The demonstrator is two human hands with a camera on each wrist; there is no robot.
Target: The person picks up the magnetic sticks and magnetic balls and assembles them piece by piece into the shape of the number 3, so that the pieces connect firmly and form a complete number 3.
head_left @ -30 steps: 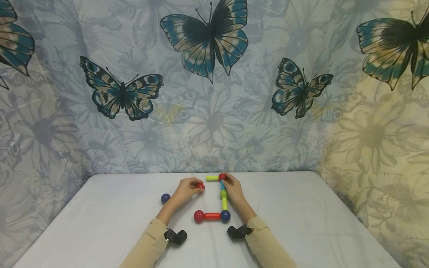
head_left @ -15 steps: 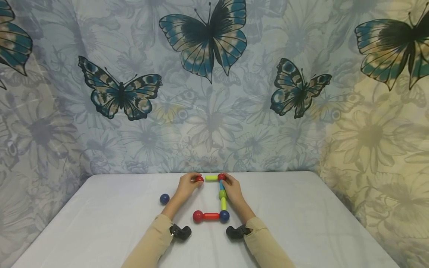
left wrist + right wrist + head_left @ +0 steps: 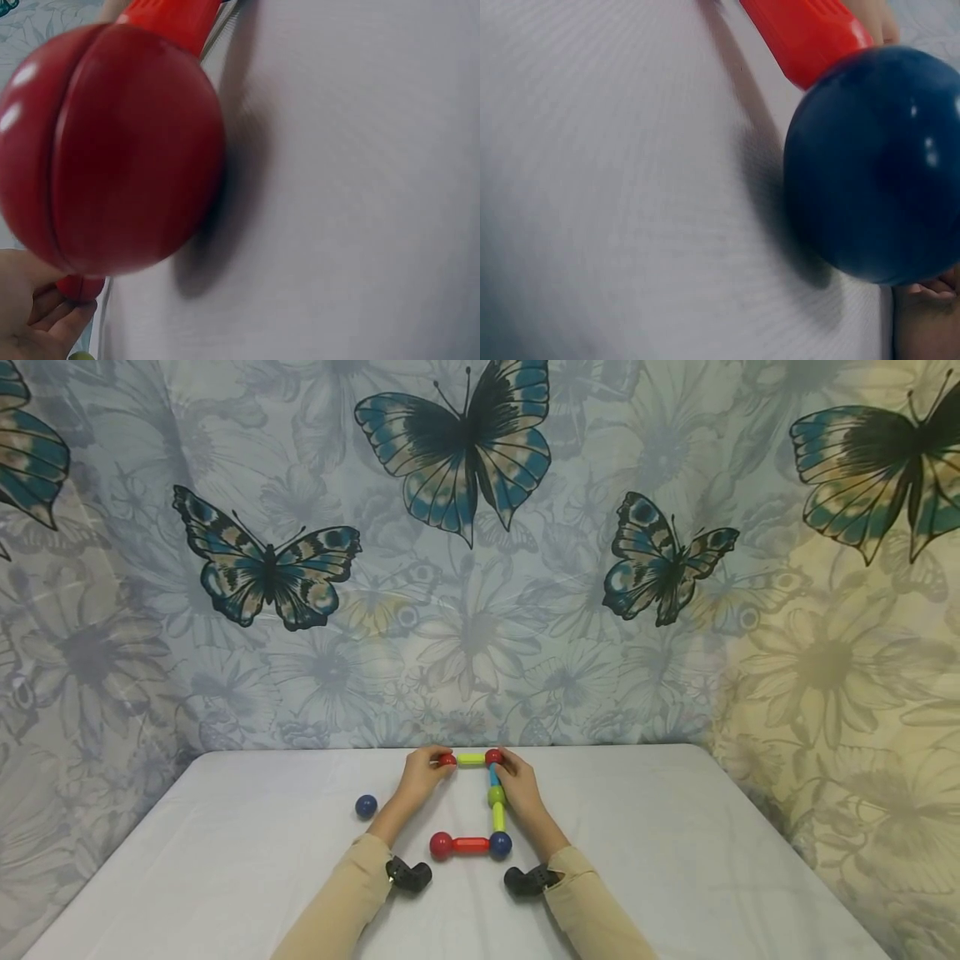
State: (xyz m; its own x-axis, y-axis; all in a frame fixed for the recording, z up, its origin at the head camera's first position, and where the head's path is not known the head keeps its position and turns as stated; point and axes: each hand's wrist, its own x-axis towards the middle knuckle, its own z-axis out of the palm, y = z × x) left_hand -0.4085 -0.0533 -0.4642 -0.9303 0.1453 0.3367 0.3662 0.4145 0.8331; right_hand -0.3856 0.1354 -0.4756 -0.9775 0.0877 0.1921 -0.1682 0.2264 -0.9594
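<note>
My left hand [image 3: 420, 778] pinches a red ball [image 3: 447, 760] right beside the left end of a yellow-green rod [image 3: 471, 760]; whether the two touch I cannot tell. At that rod's other end sits a second red ball [image 3: 493, 757], held by the fingers of my right hand [image 3: 522, 783]. From it a blue rod [image 3: 494, 775], a green ball [image 3: 496, 796] and another yellow-green rod [image 3: 498, 817] run down to a blue ball [image 3: 500, 845]. A red rod [image 3: 471, 844] joins that ball to a red ball [image 3: 441, 846], which looms large in the left wrist view.
A loose blue ball [image 3: 366, 807] lies left of my left forearm on the white table [image 3: 660, 843]. The table's back edge runs just behind both hands, with a butterfly-print cloth [image 3: 480, 635] beyond. Black wrist cameras [image 3: 409, 875] hang near the front balls.
My left hand has moved forward, away from me, bringing its red ball up to the free end of the far yellow-green rod. The right hand has stayed on its ball.
</note>
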